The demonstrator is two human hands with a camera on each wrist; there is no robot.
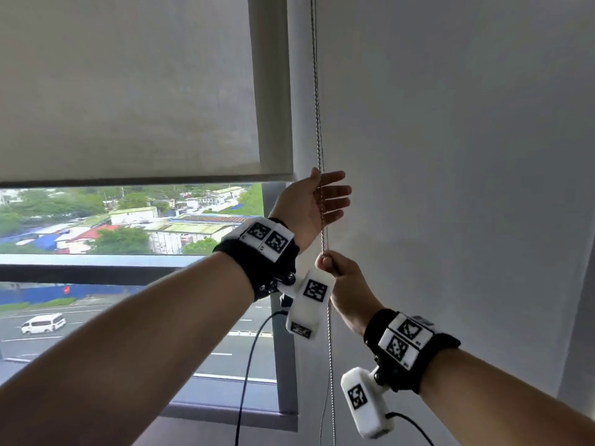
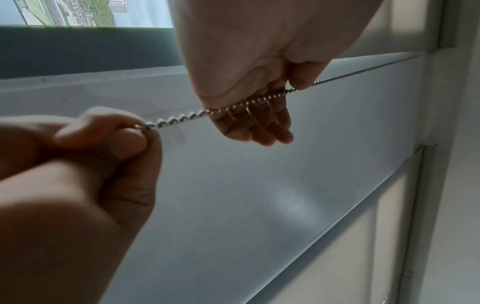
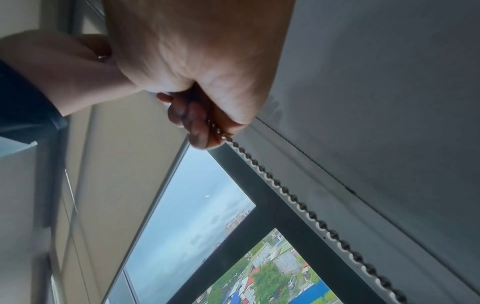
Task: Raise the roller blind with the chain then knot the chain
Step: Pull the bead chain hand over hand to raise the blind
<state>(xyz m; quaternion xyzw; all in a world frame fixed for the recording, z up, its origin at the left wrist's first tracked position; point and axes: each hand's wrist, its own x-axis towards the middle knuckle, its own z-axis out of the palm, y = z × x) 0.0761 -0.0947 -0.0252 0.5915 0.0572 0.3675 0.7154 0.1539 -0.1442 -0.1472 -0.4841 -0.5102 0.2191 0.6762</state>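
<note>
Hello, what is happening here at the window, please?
A person is working the chain of a roller blind beside the window. The right hand pinches the chain low down, and the left hand is open just above it, with the chain running across its palm. The blind covers the upper part of the window; its bottom edge hangs level with the left hand. No knot shows in the chain.

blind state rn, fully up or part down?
Part down: the roller blind has its bottom bar across mid-window, with open glass below.
</note>
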